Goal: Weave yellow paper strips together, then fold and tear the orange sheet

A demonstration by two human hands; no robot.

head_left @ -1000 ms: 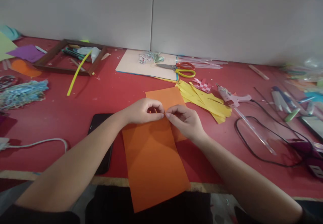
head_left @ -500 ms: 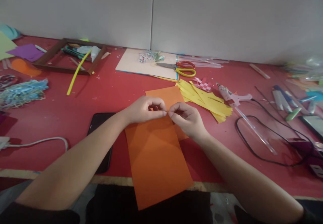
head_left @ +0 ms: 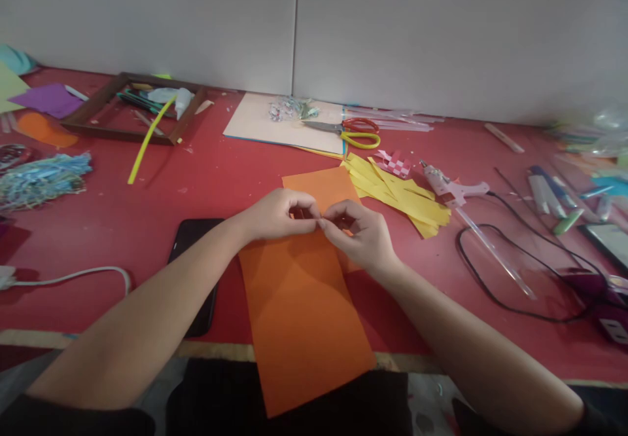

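Observation:
A long orange paper sheet (head_left: 299, 305) lies on the red table (head_left: 147, 226) and hangs over the front edge. My left hand (head_left: 277, 215) and my right hand (head_left: 360, 234) meet above its middle, fingers curled and pinched together on the sheet's upper edge. A second orange sheet (head_left: 324, 187) shows flat beyond my fingers. What else sits between my fingertips, if anything, is hidden.
Yellow paper strips (head_left: 397, 194) and a small pink-white woven piece (head_left: 395, 163) lie to the right. A glue gun (head_left: 454, 190) with black cord, scissors (head_left: 356, 131), a black phone (head_left: 196, 272), a wooden frame (head_left: 132, 109), a white cable (head_left: 69, 279) and pens (head_left: 549, 194) surround the sheet.
My pinched fingers have shifted slightly on the orange sheet's upper edge, and the sheet has moved a little. Nothing else has moved.

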